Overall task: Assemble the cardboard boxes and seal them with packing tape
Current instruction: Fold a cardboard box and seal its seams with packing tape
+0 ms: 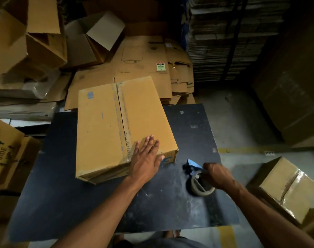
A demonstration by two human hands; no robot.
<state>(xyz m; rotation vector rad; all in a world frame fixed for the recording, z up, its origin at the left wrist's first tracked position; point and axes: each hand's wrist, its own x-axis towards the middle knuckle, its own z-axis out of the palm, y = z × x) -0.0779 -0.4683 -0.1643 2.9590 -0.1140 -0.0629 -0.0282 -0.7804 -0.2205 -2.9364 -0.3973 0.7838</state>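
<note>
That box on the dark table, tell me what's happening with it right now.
A person is working on the cardboard box, which lies closed on the dark table. The left hand presses flat on the box's near end beside the centre seam, holding the flaps down. The right hand grips a tape dispenser just off the box's near right corner, not touching it. No fresh tape is plainly visible across the seam. A sealed box sits on the floor to the right, and flattened cartons lie behind.
</note>
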